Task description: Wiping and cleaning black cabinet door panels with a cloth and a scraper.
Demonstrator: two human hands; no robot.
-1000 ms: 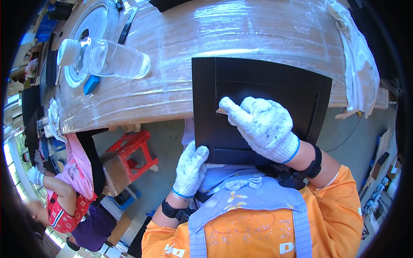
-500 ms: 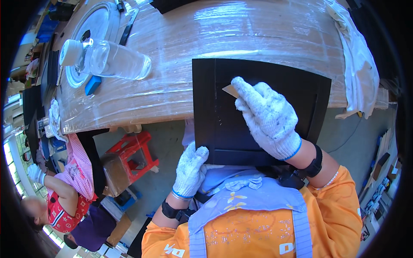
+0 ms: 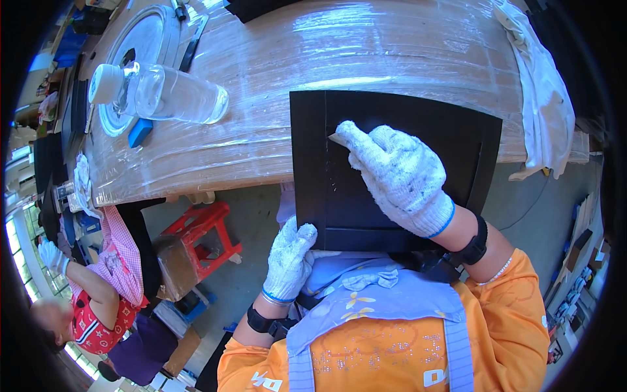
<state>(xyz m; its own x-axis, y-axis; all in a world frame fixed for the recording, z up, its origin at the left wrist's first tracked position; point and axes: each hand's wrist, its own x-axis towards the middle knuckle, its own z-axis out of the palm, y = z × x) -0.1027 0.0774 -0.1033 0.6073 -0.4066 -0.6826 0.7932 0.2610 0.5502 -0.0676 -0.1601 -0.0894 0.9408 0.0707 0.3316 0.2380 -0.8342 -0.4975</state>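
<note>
A black panel (image 3: 385, 189) with a raised, frame-like border leans from the table's edge toward my lap. My left hand (image 3: 289, 258), in a white knit glove, grips its lower left corner, thumb on the front face. Gloved in the same white knit, my right hand (image 3: 400, 176) lies over the panel's upper middle. A small flat beige piece (image 3: 336, 139), perhaps folded sandpaper, is pinched at its fingertips, its tip at the seam along the panel's left border. Most of that piece is hidden by the fingers. Small pale specks show along the seam below it.
On the film-wrapped table (image 3: 261, 144) lie a clear bottle (image 3: 173, 95), a blue block (image 3: 140, 132), a round white disc (image 3: 171, 32) and a white cloth (image 3: 545, 98). A red stool (image 3: 212, 238) stands left below. Another person (image 3: 108, 307) is at far left.
My right hand has moved a little left and up with the beige piece, from the panel's middle to the seam. My left hand keeps its hold on the corner.
</note>
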